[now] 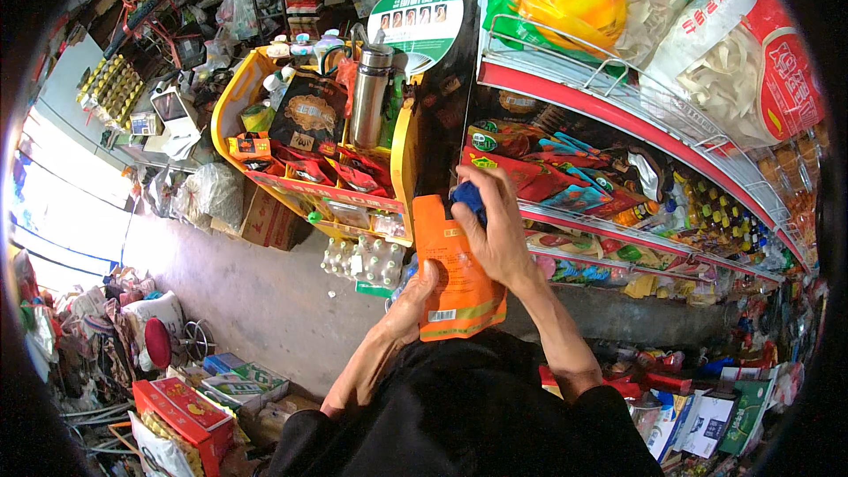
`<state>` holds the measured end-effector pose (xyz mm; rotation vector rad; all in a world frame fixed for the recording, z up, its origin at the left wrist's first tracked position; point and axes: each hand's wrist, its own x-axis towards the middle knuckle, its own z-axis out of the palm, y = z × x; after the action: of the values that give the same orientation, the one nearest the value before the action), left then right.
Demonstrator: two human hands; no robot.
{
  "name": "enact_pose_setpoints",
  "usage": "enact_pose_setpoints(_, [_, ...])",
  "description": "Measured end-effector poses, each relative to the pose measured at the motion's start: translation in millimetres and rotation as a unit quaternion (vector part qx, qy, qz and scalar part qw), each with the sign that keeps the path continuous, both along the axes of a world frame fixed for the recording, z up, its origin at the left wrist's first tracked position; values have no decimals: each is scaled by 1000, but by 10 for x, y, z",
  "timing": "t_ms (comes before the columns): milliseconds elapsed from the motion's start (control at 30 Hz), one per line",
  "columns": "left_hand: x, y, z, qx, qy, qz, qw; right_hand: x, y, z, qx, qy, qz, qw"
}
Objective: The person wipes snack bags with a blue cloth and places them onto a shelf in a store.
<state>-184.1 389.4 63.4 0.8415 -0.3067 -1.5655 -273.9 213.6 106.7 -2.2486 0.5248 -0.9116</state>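
An orange printed pouch (457, 298) hangs upright in front of my chest, with a barcode near its lower edge. My left hand (412, 305) grips it along the left side, thumb on the front face. In my right hand (493, 228) a dark blue cloth (469, 199) is bunched between thumb and fingers, against the pouch's upper right part. How far the cloth touches the pouch cannot be made out. Just beyond my hands stands a yellow display rack (404, 159) carrying snack packets and a steel thermos flask (371, 96).
At right, a tiered wire shelf (596, 96) with a red edge holds red snack bags (517, 175), bottles and large bags of noodles (722, 73). Wrapped bottles (364, 262) stand on the concrete floor (265, 305). Boxes (192, 411) lie at lower left, more cartons (709, 424) at lower right.
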Motion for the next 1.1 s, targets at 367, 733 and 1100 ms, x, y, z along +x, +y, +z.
enact_pose_setpoints(367, [84, 284, -345, 73, 31, 143, 987, -146, 826, -258, -210, -78, 172, 959])
enact_pose_setpoints(733, [142, 242, -154, -68, 146, 101, 982, -47, 266, -192, 37, -44, -5, 998])
enact_pose_setpoints(1100, [37, 62, -43, -55, 179, 137, 973, 319, 281, 232, -25, -100, 18, 995])
